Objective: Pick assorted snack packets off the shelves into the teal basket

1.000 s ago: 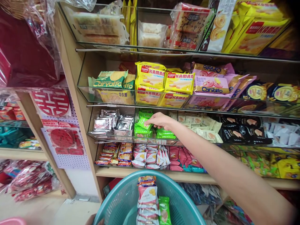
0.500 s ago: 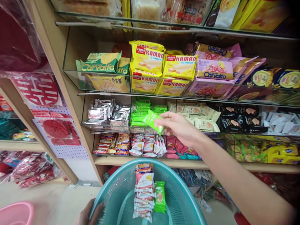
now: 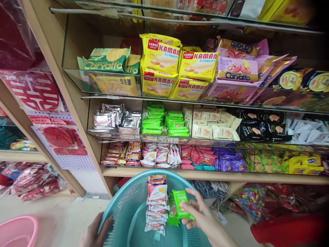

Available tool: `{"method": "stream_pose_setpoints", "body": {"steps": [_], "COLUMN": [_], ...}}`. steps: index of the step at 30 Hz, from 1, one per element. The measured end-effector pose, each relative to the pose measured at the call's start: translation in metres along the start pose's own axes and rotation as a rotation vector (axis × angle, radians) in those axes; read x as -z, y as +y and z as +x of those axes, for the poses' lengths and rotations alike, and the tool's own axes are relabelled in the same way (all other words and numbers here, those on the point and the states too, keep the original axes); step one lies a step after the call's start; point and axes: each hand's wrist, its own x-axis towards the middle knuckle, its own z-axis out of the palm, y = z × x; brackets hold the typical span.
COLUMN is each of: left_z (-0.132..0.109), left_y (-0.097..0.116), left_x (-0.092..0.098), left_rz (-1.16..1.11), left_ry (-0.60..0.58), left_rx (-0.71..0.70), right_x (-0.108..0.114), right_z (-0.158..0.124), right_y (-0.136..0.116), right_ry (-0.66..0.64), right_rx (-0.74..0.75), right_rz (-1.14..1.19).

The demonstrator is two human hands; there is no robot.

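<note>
My right hand [image 3: 199, 216] is pinched on a small green snack packet [image 3: 182, 203], holding it low over the teal plastic basket [image 3: 123, 209]. Inside the basket lies a stack of white-and-pink packets [image 3: 156, 206], and another green packet [image 3: 171, 215] rests beside it. At the bottom edge of the view, my left hand [image 3: 94, 233] grips the basket's left rim. Green packets of the same kind [image 3: 164, 121] fill a glass bin on the shelf above.
Glass-fronted wooden shelves [image 3: 180, 173] hold yellow Kaman boxes [image 3: 180, 65], green and pink Carvalto packs [image 3: 108, 61], silver packets [image 3: 113, 120] and beige packets [image 3: 210, 125]. A pink basin [image 3: 15, 231] sits on the floor at the lower left. Red wrapped goods [image 3: 33, 183] lie on the left shelf.
My right hand lifted a green packet out of the shelf bin and brought it down into the basket. The view has tilted down and my left hand now shows on the rim.
</note>
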Motion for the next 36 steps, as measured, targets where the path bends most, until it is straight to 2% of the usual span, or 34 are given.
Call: {"method": "stream_pose_setpoints", "body": {"steps": [2,5,15,21,30,36], "left_z": [0.0,0.001,0.002,0.001,0.0,0.001], "left_y": [-0.001,-0.002,-0.003,0.0,0.003,-0.002], "left_x": [-0.001,-0.002,-0.002,-0.001,-0.001,-0.003], "left_rz": [0.004,0.008,-0.008,0.011,0.007,-0.006], "left_ry": [0.005,0.015,0.035,0.045,0.046,0.025], "left_rx": [0.003,0.002,0.002,0.011,-0.001,0.03], "right_x": [-0.002,-0.002,-0.015,-0.014,-0.003,-0.007], "right_z": [0.011,0.026,0.039,0.04,0.032,0.039], "right_y": [0.022,0.041,0.043,0.054,0.048,0.052], "right_ry": [0.063,0.08,0.088,0.138,-0.016,0.014], "right_rx": [0.069,0.155,0.152,0.231,0.297,0.367], "right_rz": [-0.082,-0.162,-0.157,-0.506,-1.005,-1.137]}}
